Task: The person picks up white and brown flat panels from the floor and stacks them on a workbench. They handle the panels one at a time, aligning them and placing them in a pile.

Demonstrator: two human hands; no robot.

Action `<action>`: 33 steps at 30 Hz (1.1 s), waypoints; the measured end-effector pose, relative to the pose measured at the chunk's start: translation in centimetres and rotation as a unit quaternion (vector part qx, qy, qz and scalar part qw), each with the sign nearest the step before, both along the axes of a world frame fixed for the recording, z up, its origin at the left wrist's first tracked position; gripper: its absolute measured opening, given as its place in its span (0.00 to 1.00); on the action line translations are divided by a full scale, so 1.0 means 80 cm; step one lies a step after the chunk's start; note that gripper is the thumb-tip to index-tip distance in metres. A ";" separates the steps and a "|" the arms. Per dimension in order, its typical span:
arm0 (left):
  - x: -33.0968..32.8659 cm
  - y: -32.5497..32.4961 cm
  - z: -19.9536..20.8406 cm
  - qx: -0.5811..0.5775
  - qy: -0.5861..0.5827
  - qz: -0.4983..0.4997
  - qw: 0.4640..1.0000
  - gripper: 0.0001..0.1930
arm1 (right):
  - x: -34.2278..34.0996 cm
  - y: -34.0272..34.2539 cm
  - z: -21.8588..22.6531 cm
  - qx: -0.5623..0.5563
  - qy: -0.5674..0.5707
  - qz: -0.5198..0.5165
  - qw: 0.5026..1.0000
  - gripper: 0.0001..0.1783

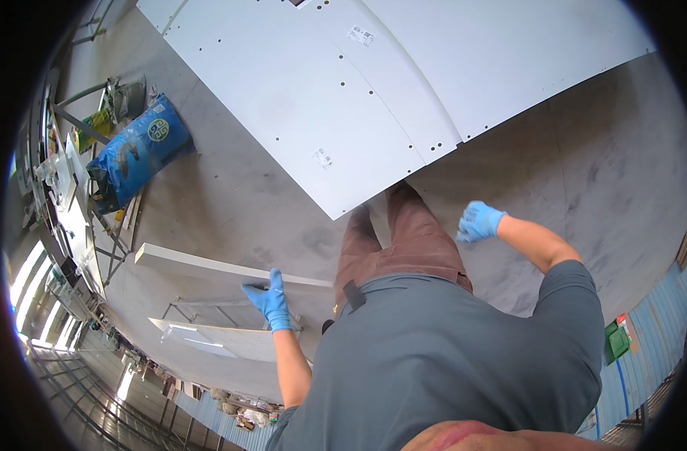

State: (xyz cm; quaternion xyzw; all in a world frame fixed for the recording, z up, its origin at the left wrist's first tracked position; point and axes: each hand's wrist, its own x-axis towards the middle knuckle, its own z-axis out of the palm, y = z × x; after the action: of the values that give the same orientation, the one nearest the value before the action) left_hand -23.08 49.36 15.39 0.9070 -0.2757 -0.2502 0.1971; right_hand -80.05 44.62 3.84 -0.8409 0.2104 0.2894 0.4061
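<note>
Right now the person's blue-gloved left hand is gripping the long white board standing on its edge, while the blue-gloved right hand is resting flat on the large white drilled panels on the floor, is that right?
Not quite. The head view shows the right hand raised in the air, loosely closed, touching nothing and clear of the large white drilled panels. The rest holds: the left hand grips the long white board.

Large flat panels [373, 83] lie on the floor [584, 165] ahead of the person, overlapping one another, their near corner just before the person's feet. To the left, a long narrow board [208, 264] rests across a metal stand [200, 307], and the left hand [269, 297] lies on its near end. Another panel [223, 340] lies below it. Far left, a sack [136, 150] sits on the floor beside a rack [76, 218]. The right hand [479, 220] hangs right of the legs, above the floor.
</note>
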 end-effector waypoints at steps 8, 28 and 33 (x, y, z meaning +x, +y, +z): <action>-0.008 -0.024 -0.005 -0.029 0.000 -0.059 0.998 0.43 | 0.067 -0.180 -0.101 -0.306 -0.218 -0.243 0.894 0.15; -0.003 -0.137 0.247 -0.319 0.389 -0.269 0.821 0.62 | 0.335 -0.068 0.179 -0.122 -0.516 -0.441 0.724 0.33; -0.074 -0.112 0.231 -0.376 0.506 -0.269 0.728 0.55 | 0.379 -0.025 0.209 0.041 -0.521 -0.522 0.674 0.45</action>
State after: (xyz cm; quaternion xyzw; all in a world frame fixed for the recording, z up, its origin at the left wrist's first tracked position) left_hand -28.98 40.38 33.84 0.3858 -0.4389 -0.5907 0.5565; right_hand -49.69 42.59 20.52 -0.5910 0.3573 -0.4469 0.5687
